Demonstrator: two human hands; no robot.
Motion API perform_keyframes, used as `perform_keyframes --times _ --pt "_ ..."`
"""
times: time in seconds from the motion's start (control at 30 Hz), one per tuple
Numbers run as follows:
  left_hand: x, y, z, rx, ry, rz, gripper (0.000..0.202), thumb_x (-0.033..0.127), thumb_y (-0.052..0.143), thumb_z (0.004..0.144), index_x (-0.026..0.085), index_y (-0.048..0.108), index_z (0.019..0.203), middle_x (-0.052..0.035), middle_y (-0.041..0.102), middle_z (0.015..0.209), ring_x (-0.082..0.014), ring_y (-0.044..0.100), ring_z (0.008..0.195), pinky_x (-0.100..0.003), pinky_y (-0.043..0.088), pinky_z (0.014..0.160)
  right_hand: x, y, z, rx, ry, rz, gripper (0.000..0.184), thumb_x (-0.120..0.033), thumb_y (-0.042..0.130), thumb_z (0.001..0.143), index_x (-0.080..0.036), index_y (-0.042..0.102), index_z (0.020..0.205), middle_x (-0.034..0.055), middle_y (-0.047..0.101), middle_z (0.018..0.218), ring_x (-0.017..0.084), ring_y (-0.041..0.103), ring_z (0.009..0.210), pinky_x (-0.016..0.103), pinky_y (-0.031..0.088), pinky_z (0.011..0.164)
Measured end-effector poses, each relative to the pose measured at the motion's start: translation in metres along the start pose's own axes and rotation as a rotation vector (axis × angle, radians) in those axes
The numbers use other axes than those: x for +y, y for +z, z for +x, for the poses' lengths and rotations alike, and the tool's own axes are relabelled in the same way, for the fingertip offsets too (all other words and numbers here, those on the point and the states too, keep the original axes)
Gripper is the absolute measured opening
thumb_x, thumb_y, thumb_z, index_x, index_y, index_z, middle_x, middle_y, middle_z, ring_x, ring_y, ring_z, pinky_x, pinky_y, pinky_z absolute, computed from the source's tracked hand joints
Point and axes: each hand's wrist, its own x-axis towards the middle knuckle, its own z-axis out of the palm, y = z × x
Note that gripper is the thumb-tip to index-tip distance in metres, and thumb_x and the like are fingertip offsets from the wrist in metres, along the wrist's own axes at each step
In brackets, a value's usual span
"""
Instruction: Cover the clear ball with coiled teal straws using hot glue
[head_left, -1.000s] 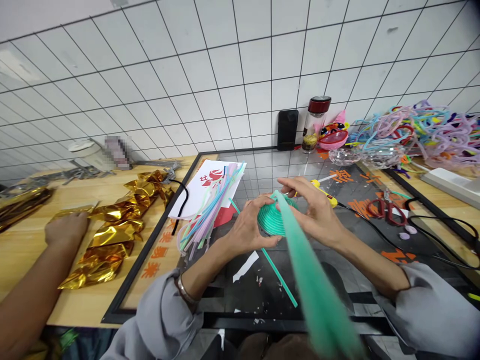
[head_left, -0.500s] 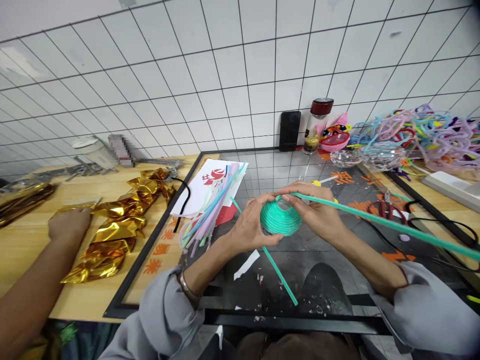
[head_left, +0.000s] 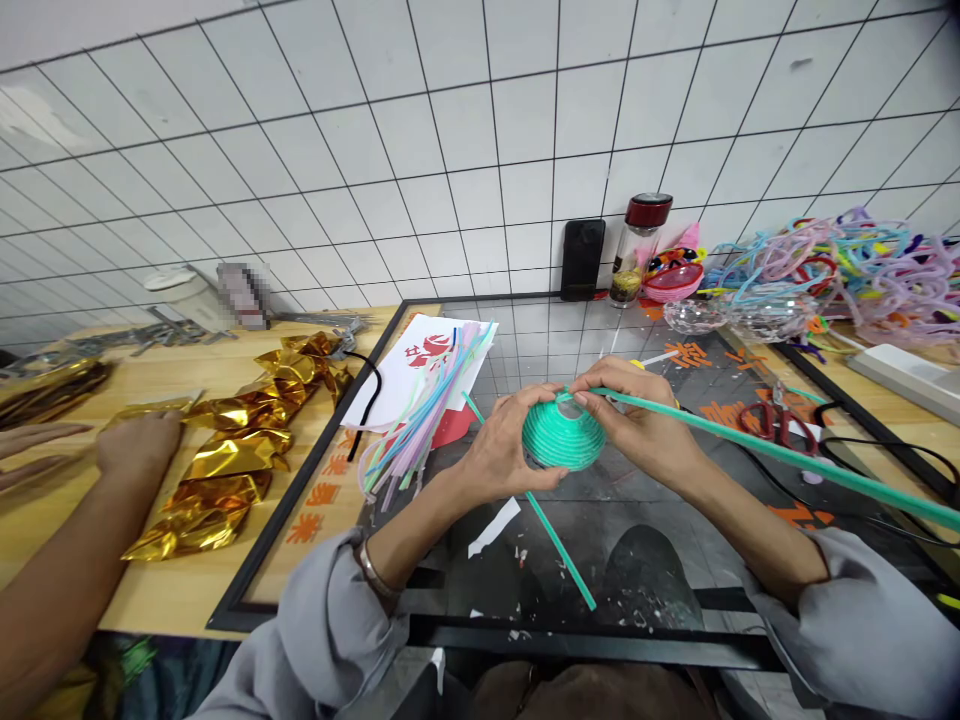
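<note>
Over the dark glass tabletop, my left hand (head_left: pixel 501 447) cups a round green coil (head_left: pixel 566 435) wound from pipe cleaner, its thumb under the lower edge. The thumb and index finger of my right hand (head_left: pixel 637 410) pinch the green pipe cleaner (head_left: pixel 757 440) at the top rim of the coil. From that pinch the long strand runs off to the right edge of the view. Another straight green pipe cleaner (head_left: pixel 562 550) lies below the coil. What is inside the coil is mostly hidden.
Pastel pipe cleaners (head_left: pixel 435 400) lie on white paper (head_left: pixel 375 390) at left. Red-handled scissors (head_left: pixel 776 420) and a cord are at right. A phone (head_left: pixel 582 260), a glass bottle (head_left: pixel 634 250) and tangled pipe cleaners (head_left: pixel 840 265) line the wall. Another person's hand (head_left: pixel 140 445) rests near gold foil (head_left: pixel 232 480).
My right fingers have shifted slightly along the coil's rim, with the strand still pinched. My left hand stays around the coil. At far left, the other person's second hand has come into view.
</note>
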Motion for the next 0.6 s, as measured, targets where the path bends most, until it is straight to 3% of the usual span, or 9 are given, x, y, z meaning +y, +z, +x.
perform_keyframes --times 0.2,0.6 --pt "0.0005 -0.0003 0.0009 -0.013 -0.019 -0.019 0.085 0.029 0.083 0.067 0.025 0.037 0.138 -0.0155 0.056 0.145 -0.0354 0.055 0.136 -0.053 0.044 0.11 0.0034 -0.0046 -0.0026 -0.044 -0.004 -0.022 0.016 -0.027 0.06 0.094 -0.02 0.071 0.085 0.0039 0.068 0.081 0.018 0.063 0.075 0.032 0.047 0.067" --pt "0.0 -0.0005 0.0003 -0.014 -0.019 -0.019 0.086 0.028 0.085 0.068 0.023 0.037 0.139 -0.0159 0.056 0.145 -0.0354 0.056 0.135 -0.053 0.045 0.11 0.0005 -0.0098 -0.0062 -0.133 -0.063 -0.084 0.016 -0.017 0.057 0.093 -0.019 0.073 0.089 0.004 0.066 0.081 0.017 0.063 0.074 0.03 0.046 0.066"
